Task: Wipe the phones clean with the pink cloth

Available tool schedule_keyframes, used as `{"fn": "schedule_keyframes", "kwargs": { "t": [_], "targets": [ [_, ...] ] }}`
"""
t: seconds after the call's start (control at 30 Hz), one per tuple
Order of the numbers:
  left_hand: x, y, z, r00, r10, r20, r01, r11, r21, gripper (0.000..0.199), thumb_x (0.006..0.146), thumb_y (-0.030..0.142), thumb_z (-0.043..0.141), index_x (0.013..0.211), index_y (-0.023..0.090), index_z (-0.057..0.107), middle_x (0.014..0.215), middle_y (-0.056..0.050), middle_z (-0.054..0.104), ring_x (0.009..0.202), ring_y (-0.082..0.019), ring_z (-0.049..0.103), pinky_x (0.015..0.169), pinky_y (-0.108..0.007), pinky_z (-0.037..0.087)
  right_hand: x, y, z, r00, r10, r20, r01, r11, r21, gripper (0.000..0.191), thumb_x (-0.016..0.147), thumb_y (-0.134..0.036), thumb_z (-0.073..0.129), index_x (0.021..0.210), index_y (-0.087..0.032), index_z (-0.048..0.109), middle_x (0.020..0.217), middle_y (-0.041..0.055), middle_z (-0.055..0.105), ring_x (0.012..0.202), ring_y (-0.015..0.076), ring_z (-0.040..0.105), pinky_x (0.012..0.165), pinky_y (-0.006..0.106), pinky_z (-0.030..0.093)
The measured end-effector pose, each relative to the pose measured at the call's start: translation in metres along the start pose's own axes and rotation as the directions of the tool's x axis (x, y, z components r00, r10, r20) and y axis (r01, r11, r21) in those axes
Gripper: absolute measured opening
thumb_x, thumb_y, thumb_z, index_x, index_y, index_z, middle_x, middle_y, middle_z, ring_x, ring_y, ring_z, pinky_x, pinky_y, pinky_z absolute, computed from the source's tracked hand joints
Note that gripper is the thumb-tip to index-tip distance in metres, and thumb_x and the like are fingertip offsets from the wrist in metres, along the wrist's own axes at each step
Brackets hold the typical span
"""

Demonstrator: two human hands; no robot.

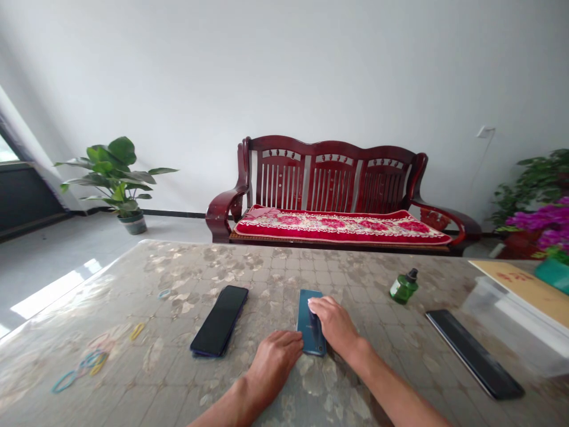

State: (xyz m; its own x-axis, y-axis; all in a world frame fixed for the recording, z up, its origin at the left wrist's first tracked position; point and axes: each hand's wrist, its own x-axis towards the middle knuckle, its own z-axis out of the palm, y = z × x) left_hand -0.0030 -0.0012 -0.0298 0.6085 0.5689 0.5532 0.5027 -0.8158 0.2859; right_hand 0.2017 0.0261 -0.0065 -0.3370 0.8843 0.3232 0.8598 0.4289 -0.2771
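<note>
A blue phone (306,323) lies back side up on the patterned tablecloth (267,273). At its lower left edge is my left hand (276,356), fingers pressed together and gripping that edge. My right hand (334,323) bends over the phone's right side with closed fingers. Something small and white shows at its fingertips, too small to make out. To the left rests a black phone (220,320), screen up, and on the far right lies a longer dark device (475,353). A green bottle (404,287) with a black cap stands upright beyond my right hand.
Colored rubber bands (91,360) lie on the left of the table, with a yellow one (137,331) nearby. At the right edge are a clear plastic box (511,332), a tan board (524,287) and purple flowers (551,222). Behind the table stands a wooden bench (331,178).
</note>
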Motion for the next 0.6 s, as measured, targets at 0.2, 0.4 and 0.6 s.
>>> {"fn": "schedule_keyframes", "kwargs": {
  "t": [0.2, 0.4, 0.6],
  "targets": [
    [-0.002, -0.001, -0.002, 1.000, 0.000, 0.010, 0.000, 1.000, 0.026, 0.033, 0.105, 0.026, 0.039, 0.099, 0.021, 0.071, 0.101, -0.004, 0.075, 0.089, -0.017, 0.071, 0.084, -0.028, 0.058, 0.043, 0.022, 0.004, 0.995, 0.099, -0.008, -0.099, 0.994, -0.049, 0.032, 0.091, -0.007, 0.048, 0.103, -0.021, 0.074, 0.111, 0.0060, 0.073, 0.102, 0.0194, 0.064, 0.091, 0.029, 0.047],
    [0.007, 0.005, -0.011, 0.991, -0.064, 0.116, 0.050, 0.991, 0.121, 0.021, 0.095, 0.035, 0.062, 0.111, 0.024, 0.068, 0.118, -0.005, 0.070, 0.095, -0.022, 0.070, 0.084, -0.032, 0.057, 0.038, 0.025, 0.003, 0.994, 0.104, 0.013, -0.103, 0.992, -0.069, 0.035, 0.091, -0.005, 0.044, 0.100, -0.023, 0.073, 0.106, 0.0038, 0.073, 0.099, 0.0171, 0.063, 0.088, 0.024, 0.044],
    [0.011, -0.002, -0.027, 0.959, -0.058, 0.276, 0.017, 0.989, 0.147, 0.020, 0.093, 0.023, 0.063, 0.112, 0.025, 0.066, 0.123, -0.005, 0.068, 0.102, -0.023, 0.069, 0.088, -0.033, 0.056, 0.016, 0.020, -0.004, 0.987, 0.159, 0.002, -0.157, 0.980, -0.123, 0.034, 0.090, -0.004, 0.042, 0.097, -0.019, 0.071, 0.096, 0.0083, 0.071, 0.093, 0.0217, 0.063, 0.084, 0.028, 0.045]
  ]
}}
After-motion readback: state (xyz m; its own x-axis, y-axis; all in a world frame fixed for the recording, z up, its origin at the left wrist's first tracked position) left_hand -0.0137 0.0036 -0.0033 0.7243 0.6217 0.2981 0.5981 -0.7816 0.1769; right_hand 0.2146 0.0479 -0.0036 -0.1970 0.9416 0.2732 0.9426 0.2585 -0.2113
